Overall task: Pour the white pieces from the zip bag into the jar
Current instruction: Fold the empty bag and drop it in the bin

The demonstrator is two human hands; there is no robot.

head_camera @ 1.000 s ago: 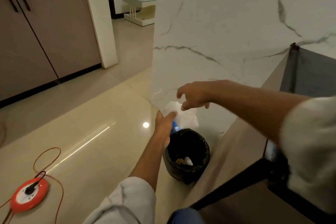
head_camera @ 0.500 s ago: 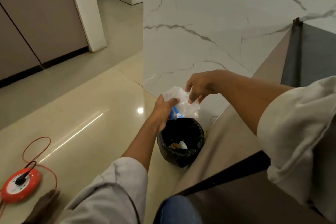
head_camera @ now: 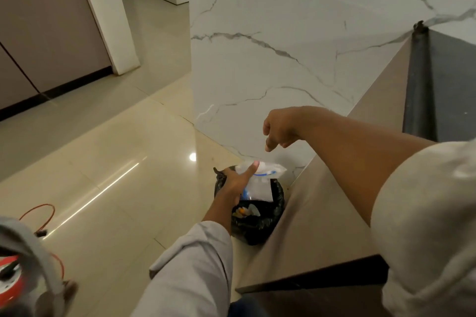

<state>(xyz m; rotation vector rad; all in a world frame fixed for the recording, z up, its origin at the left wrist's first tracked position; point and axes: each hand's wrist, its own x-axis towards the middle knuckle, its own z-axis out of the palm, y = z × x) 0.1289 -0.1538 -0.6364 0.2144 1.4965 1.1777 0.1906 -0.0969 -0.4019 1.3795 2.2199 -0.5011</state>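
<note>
A clear zip bag (head_camera: pixel 260 183) with a blue zip strip hangs over a small bin lined with a black plastic bag (head_camera: pixel 275 216) on the floor. My left hand (head_camera: pixel 238 180) holds the bag, thumb on its top edge. My right hand (head_camera: pixel 279 128) hovers above the bag with fingers loosely curled and holds nothing. Scraps lie at the bottom of the bin. No jar is in view.
A white marble wall (head_camera: pixel 283 46) rises right behind the bin. A brown counter edge (head_camera: pixel 322 213) runs along the right. A red cable reel (head_camera: pixel 10 280) with an orange cord lies on the glossy floor at the lower left, beside another person's hand (head_camera: pixel 61 296).
My right hand has let go of the bag and lifted away. My left hand has lowered the bag toward the bin. The view has tilted downward.
</note>
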